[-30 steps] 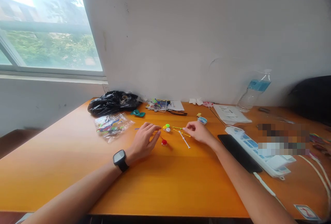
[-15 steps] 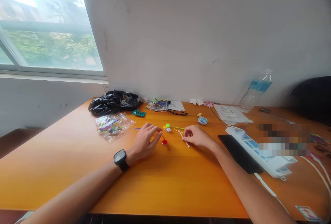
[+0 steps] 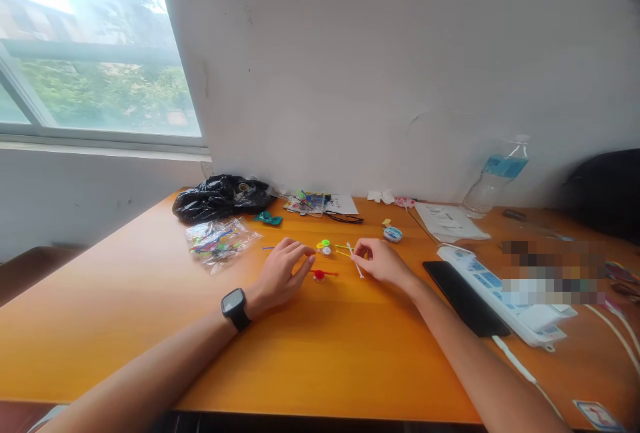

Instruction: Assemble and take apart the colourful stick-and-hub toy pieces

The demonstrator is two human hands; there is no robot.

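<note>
My right hand (image 3: 381,261) pinches a thin white plastic stick (image 3: 355,261) and holds it tilted just above the orange table (image 3: 320,353). My left hand (image 3: 283,275), with a black watch (image 3: 234,307) on its wrist, rests on the table with curled fingers beside a small red disc piece with a red stick (image 3: 321,274). Between my hands lie yellow, green and white small discs (image 3: 323,247) and thin green and yellow sticks (image 3: 343,248).
A clear bag of coloured pieces (image 3: 218,242) and a black plastic bag (image 3: 220,196) lie at the back left. A black phone (image 3: 465,296), a white power strip (image 3: 500,293), papers (image 3: 447,221) and a water bottle (image 3: 493,178) stand to the right.
My right hand came back from the far sticks, took hold of the white stick and lifted it off the table. The red piece now lies turned with its stick pointing right.
</note>
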